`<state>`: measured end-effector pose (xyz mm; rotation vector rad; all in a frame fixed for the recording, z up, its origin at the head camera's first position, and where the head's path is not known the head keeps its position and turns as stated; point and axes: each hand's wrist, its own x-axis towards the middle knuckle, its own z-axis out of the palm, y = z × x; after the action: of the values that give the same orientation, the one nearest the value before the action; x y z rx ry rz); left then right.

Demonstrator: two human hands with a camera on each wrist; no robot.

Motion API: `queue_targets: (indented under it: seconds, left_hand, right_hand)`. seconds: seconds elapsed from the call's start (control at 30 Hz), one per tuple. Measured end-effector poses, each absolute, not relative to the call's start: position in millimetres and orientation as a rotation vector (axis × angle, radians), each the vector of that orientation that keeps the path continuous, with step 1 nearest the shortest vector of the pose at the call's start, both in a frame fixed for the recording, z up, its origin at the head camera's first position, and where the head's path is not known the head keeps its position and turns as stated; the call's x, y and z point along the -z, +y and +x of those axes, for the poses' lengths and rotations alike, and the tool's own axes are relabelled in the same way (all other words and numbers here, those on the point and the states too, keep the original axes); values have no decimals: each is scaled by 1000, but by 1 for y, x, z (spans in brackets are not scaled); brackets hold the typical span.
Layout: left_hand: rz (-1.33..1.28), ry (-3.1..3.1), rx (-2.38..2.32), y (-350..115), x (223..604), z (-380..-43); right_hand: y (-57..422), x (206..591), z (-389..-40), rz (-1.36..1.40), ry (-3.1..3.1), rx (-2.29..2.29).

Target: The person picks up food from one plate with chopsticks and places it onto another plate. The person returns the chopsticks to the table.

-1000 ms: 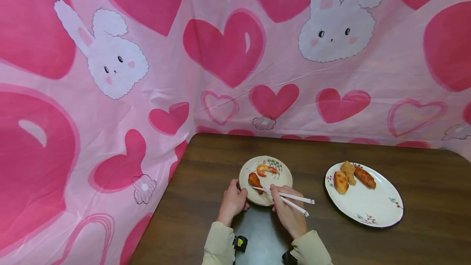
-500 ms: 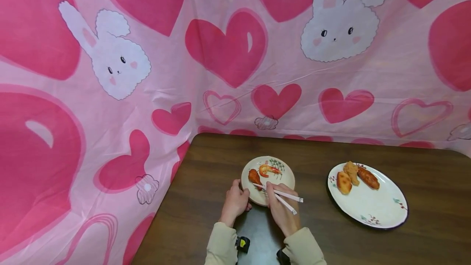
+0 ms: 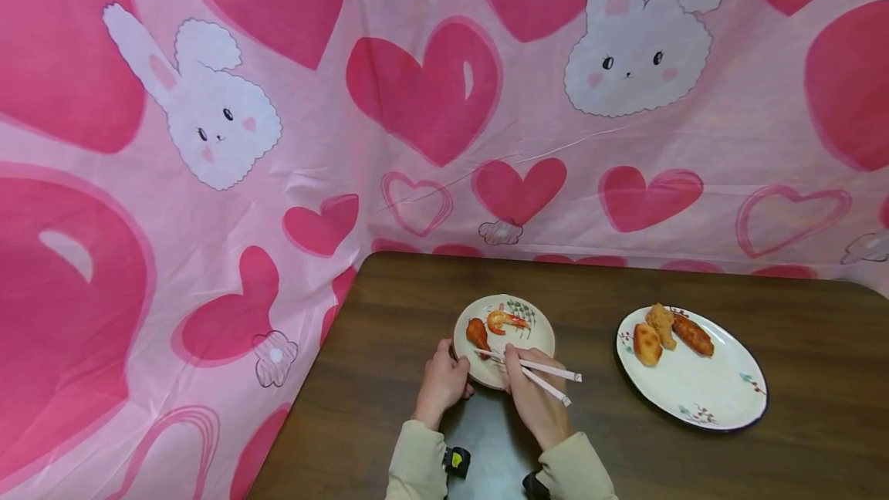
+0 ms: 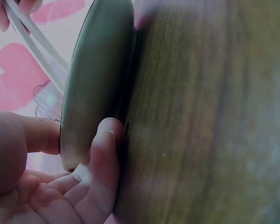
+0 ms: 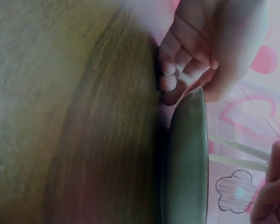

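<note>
My left hand (image 3: 442, 380) grips the near-left rim of a small round plate (image 3: 545, 332), thumb at the edge and fingers beneath; the left wrist view shows the plate's underside (image 4: 100, 70) between them. On the plate lie a reddish-brown drumstick (image 3: 477, 332) and an orange shrimp (image 3: 505, 322), side by side. White chopsticks (image 3: 553, 369) are held in my right hand (image 3: 536, 400) over the plate's near-right side. Their tips reach the drumstick's lower, narrow end. In the right wrist view, the chopsticks (image 5: 238, 161) stick out beyond the plate's rim.
A larger oval white plate (image 3: 708, 388) stands to the right on the brown wooden table (image 3: 583, 446). Gathered at its far-left side are a golden bun-like piece (image 3: 647, 344), a fried piece (image 3: 660, 324) and a browned sausage-like piece (image 3: 692, 334). A pink heart-patterned cloth (image 3: 417, 268) hangs behind.
My right hand and the chopsticks have shifted left over the small plate, then slightly back right. The tips stay at the drumstick. My left hand keeps its hold on the rim.
</note>
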<state>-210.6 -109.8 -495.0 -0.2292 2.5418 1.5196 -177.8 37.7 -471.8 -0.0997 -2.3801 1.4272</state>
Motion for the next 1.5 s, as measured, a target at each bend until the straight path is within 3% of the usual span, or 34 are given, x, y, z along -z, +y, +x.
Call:
queue_targets:
  seconds: [0.23,0.93,1.5]
  left_hand:
    - [-198,2592,-1518,-110,495,-210]
    - [-173,2591,-1523,-108,495,-209]
    - [-219,2584,-1506,-109,496,-210]
  right_hand:
    - [36,471,-175,-133,-2342,-1670]
    - [34,479,-182,-86,-2289,-1621]
    - [40,474,-183,-320,-2344,-1784]
